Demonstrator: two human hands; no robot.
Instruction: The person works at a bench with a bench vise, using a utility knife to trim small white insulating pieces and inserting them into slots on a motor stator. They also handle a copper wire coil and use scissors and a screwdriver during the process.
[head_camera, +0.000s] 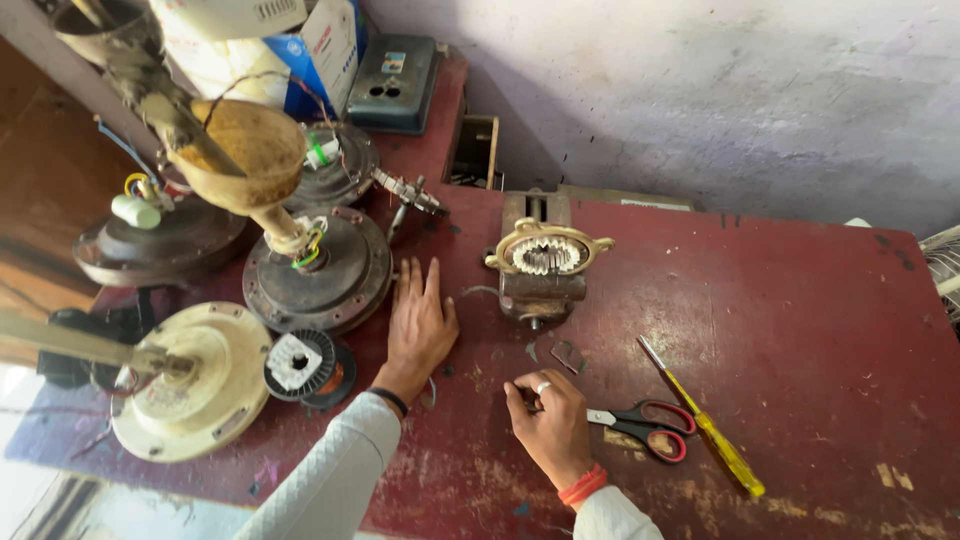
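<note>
a: item one, the red-handled steel scissors (640, 424) on the worn dark red worktable (800, 300)?

b: lying flat, just right of the right hand (553, 425). long axis runs roughly left to right; blades point left at that hand, loops to the right. blade tips are hidden behind the fingers, so touching or just short of it, cannot tell.

a: the right hand itself?

b: knuckles up, fingers curled loosely on the tabletop; whether it pinches anything underneath cannot be made out.

a: left hand (418, 325)?

b: flat, palm down, fingers spread and pointing away, holding nothing, beside the dark round ceiling fan motor (330, 275).

a: nearby entries?

b: yellow-handled screwdriver (703, 420) just right of the scissors, tip up-left, handle down-right. grey bench vise (540, 290) carrying a brass-coloured toothed ring (547, 254). small copper-wound coil (305, 367) by the left wrist. cream fan housing (200, 390), its rod cut off at the left edge.
</note>
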